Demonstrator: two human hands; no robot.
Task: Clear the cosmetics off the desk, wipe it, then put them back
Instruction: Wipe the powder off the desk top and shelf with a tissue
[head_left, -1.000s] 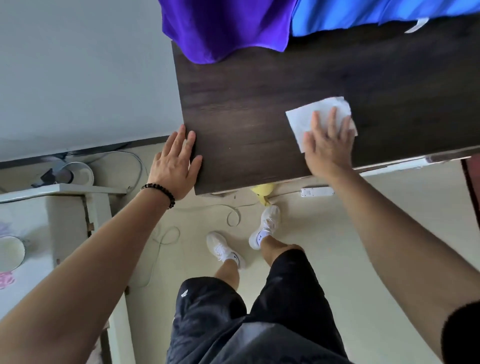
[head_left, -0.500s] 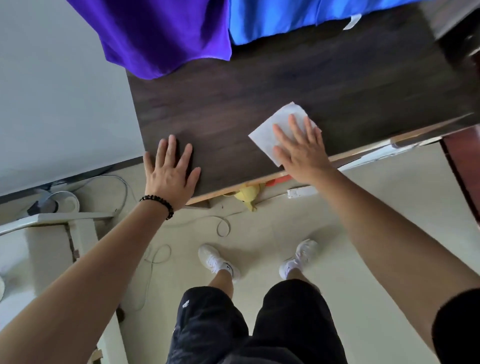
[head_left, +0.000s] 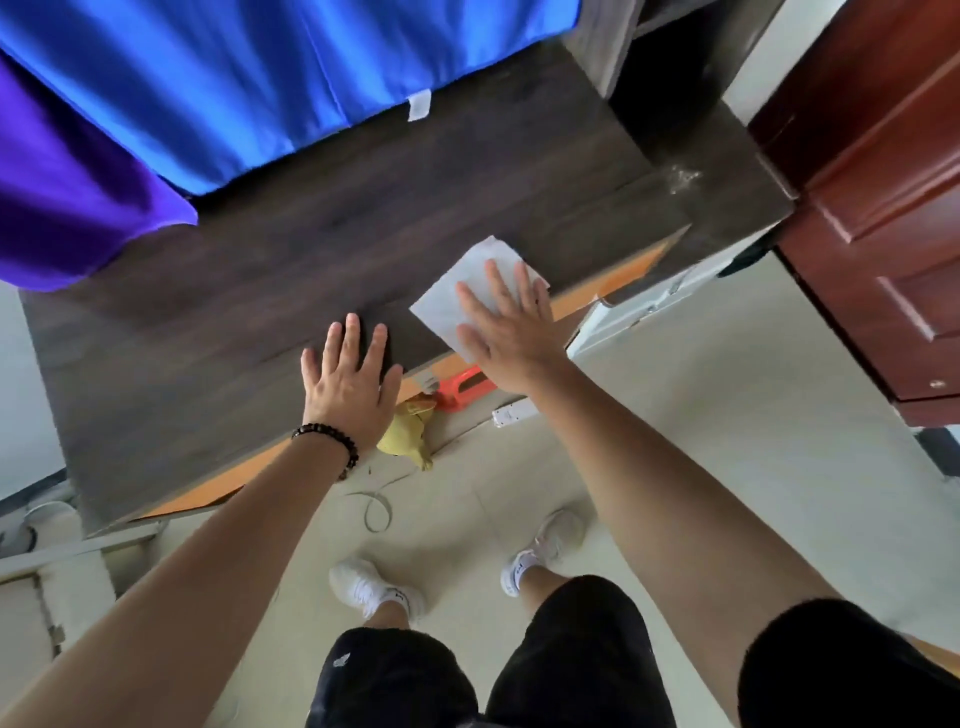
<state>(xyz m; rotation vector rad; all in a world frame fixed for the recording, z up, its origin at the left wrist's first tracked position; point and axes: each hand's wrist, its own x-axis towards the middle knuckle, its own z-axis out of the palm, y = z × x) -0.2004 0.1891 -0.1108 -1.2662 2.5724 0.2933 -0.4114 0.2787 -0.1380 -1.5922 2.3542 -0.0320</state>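
A dark brown wood-grain tabletop is seen from above, stretched across the view from 8 o'clock to 2 o'clock. A white rectangular paper wipe is laid flat close to the near edge, toward the 2 o'clock end. It is pressed down by the right hand. The grip of that hand is spread, with the fingers held straight and slightly apart on top of the wipe and nothing pinched. The corners of the wipe are left showing at 12 and 9 o'clock of the hand.

The left hand is laid flat on the bare wood at 8 o'clock of the wipe, near it but apart from it. Its grip is likewise spread, with straight fingers pointed toward 12 o'clock. A black bead bracelet is worn on that wrist.

The far side of the tabletop is overhung by a bright blue cloth at 12 o'clock and a purple cloth at 10 o'clock. A reddish-brown panelled wooden door is seen at 3 o'clock.

On the cream tiled floor, below the near edge, a yellow soft object, an orange-red plastic object and a white power strip are found close together. A pair of white sneakers and black shorts are seen at 6 o'clock.
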